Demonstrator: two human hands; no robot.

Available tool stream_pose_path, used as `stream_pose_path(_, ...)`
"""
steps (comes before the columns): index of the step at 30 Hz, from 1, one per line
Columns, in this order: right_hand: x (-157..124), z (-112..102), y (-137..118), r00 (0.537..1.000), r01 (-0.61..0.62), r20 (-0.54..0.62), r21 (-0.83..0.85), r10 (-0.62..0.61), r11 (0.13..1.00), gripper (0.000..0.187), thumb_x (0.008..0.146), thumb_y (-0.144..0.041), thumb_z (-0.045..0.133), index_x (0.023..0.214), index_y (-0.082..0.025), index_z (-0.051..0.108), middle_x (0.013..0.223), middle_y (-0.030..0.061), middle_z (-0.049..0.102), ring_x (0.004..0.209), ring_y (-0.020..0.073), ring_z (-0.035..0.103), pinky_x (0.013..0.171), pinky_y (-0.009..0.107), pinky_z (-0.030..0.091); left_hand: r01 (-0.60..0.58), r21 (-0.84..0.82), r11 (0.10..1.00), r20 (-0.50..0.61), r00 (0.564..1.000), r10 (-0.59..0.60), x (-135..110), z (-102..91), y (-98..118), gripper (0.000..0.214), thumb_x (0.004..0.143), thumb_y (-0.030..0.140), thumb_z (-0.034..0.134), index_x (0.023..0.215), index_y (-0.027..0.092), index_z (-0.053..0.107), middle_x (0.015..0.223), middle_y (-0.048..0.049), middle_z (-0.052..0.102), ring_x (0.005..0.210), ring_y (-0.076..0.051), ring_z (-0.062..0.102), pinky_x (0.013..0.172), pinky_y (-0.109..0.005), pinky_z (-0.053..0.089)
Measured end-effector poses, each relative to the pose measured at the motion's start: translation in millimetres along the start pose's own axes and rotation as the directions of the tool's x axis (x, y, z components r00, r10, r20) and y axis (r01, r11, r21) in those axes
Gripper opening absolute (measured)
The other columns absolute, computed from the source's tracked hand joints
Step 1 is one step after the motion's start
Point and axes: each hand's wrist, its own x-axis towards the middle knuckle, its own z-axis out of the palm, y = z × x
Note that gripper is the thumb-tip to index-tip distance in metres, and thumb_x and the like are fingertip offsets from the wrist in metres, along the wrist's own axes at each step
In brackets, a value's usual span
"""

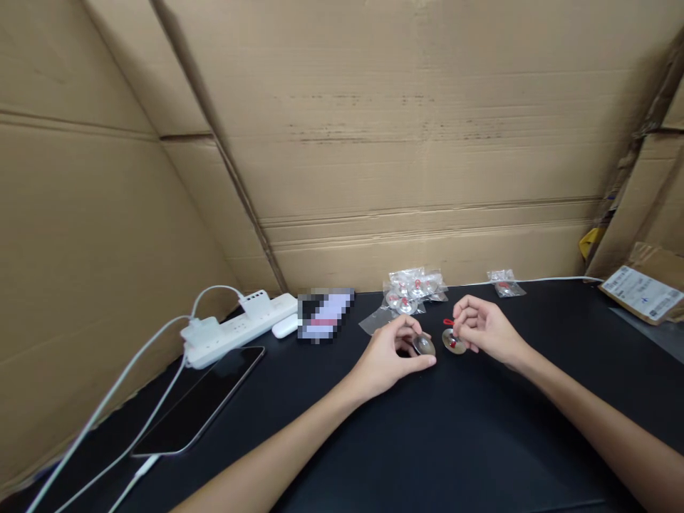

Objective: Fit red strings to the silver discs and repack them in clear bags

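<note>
My left hand [392, 356] is curled around a small round metal disc [424, 345], pinched between thumb and fingers just above the black table [438, 434]. My right hand [481, 329] pinches a second small metal disc with a red centre [453, 343], held a short gap to the right of the first. A red cord shows at the fingertips. Behind both hands lies a pile of clear plastic bags [412, 290] holding similar discs with red parts.
One more small bag [505, 283] lies by the cardboard wall [427, 142]. A white power strip [235, 326] with cables, a dark tablet [206, 399] and a small white case [285, 326] sit on the left. A labelled cardboard box [644, 292] stands at the right.
</note>
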Motion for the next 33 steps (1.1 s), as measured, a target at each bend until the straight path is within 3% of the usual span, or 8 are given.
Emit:
stream_pose_path(5,-5,-5,-1,0.974,0.109,0.221,-0.25,-0.053,0.962,0.01,0.072,-0.017,0.064,0.08,-0.016,0.058,0.071,-0.0013,0.06,0.06,0.0092,0.055,0.058,0.022,0.045,-0.155,0.455,0.877,0.014,0.986,0.167,-5,-1.8,2,0.034,0.071,0.04,0.076,0.096,0.022,0.06,0.101,-0.0052,0.065,0.094,-0.025,0.06,0.085,-0.037,0.044)
stream_pose_path(9,-11,-4,-5,0.92,0.175,0.391,-0.356,-0.023,0.918,0.005,0.077,-0.017,0.058,0.078,-0.017,0.064,0.068,-0.0013,0.061,0.056,0.0082,0.048,0.054,0.021,0.038,-0.19,0.526,0.829,0.065,0.981,0.183,-5,-4.0,-6,0.037,0.077,0.045,0.069,0.105,0.022,0.062,0.108,-0.0093,0.064,0.102,-0.029,0.06,0.092,-0.041,0.043)
stream_pose_path(13,-14,-3,-9,0.881,0.299,0.467,-0.42,-0.078,0.857,0.009,0.077,-0.016,0.058,0.077,-0.018,0.066,0.073,-0.0006,0.063,0.06,0.0094,0.047,0.055,0.022,0.038,-0.218,0.547,0.808,0.102,0.976,0.194,-5,-5.5,-13,0.039,0.083,0.044,0.064,0.116,0.023,0.061,0.123,-0.0122,0.061,0.121,-0.032,0.052,0.103,-0.045,0.037)
stream_pose_path(16,-13,-5,-9,0.877,0.343,0.467,-0.452,-0.109,0.824,0.007,0.078,-0.017,0.059,0.076,-0.018,0.066,0.074,-0.0004,0.061,0.064,0.0106,0.05,0.056,0.022,0.038,-0.218,0.52,0.826,0.101,0.976,0.194,-6,-5.5,-14,0.041,0.083,0.043,0.063,0.12,0.023,0.06,0.131,-0.0125,0.057,0.128,-0.033,0.045,0.107,-0.048,0.032)
stream_pose_path(22,-5,-19,-1,0.937,0.34,0.291,-0.623,-0.194,0.705,0.008,0.082,-0.021,0.059,0.081,-0.019,0.067,0.076,0.0009,0.061,0.063,0.0109,0.051,0.058,0.023,0.038,-0.23,0.503,0.833,0.124,0.973,0.193,-8,-3.0,-9,0.043,0.083,0.044,0.064,0.121,0.023,0.059,0.137,-0.0118,0.053,0.13,-0.032,0.044,0.11,-0.048,0.029)
stream_pose_path(25,-3,-25,4,0.935,0.345,0.311,-0.693,-0.17,0.633,0.007,0.083,-0.024,0.062,0.083,-0.021,0.069,0.078,0.0011,0.062,0.066,0.0121,0.053,0.061,0.023,0.039,-0.227,0.522,0.823,0.138,0.974,0.18,-9,-1.5,-7,0.049,0.083,0.045,0.063,0.127,0.024,0.056,0.143,-0.0111,0.048,0.135,-0.031,0.037,0.113,-0.048,0.027)
stream_pose_path(30,-3,-19,11,0.937,0.332,0.318,-0.695,-0.141,0.638,0.012,0.088,-0.027,0.06,0.083,-0.021,0.069,0.078,0.0011,0.061,0.067,0.0121,0.054,0.062,0.023,0.04,-0.279,0.498,0.821,0.223,0.956,0.189,-13,3.5,-2,0.063,0.084,0.044,0.063,0.141,0.027,0.044,0.151,-0.0068,0.037,0.143,-0.029,0.024,0.115,-0.05,0.021)
stream_pose_path(33,-4,-14,13,0.937,0.339,0.312,-0.71,-0.155,0.618,0.014,0.089,-0.027,0.058,0.08,-0.02,0.066,0.076,0.0009,0.06,0.066,0.0121,0.054,0.062,0.023,0.039,-0.321,0.469,0.823,0.277,0.938,0.208,-14,6.0,1,0.058,0.087,0.04,0.06,0.141,0.028,0.044,0.149,-0.0057,0.041,0.143,-0.028,0.024,0.115,-0.051,0.023)
